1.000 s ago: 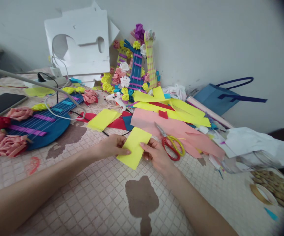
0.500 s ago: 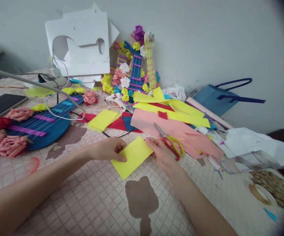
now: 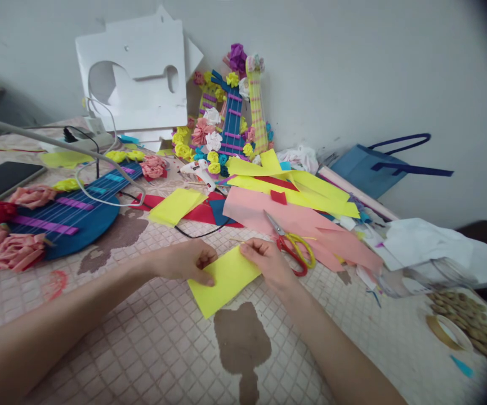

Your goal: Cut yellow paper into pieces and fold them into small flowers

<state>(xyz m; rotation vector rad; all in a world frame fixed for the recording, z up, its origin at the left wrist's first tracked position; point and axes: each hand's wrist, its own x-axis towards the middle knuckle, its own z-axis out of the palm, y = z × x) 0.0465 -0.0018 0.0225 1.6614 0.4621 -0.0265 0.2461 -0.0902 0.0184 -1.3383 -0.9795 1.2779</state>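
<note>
A piece of yellow crepe-like paper (image 3: 226, 284) is held between my two hands just above the table. My left hand (image 3: 188, 261) pinches its left side, thumb on top and fingers curled. At the upper right edge, my right hand (image 3: 266, 260) grips the paper between thumb and fingers. A thin pale stick (image 3: 237, 241) pokes out by the right fingertips; whether it is held there I cannot tell. Scissors with red and yellow handles (image 3: 294, 250) lie just beyond the right hand. Past the left hand rests a small stack of yellow paper pieces (image 3: 175, 207).
Yellow paper strips (image 3: 302, 188) and pink paper (image 3: 268, 211) lie beyond the hands. A glue gun (image 3: 201, 171) stands behind. A blue paper guitar (image 3: 86, 225) with flowers is at left, crossed by a white cable (image 3: 57, 138). A tape roll (image 3: 448, 333) sits at right.
My right fingers have shifted slightly left along the paper's top edge. The sheet's near corner has come lower, and its top edge looks folded or bent over.
</note>
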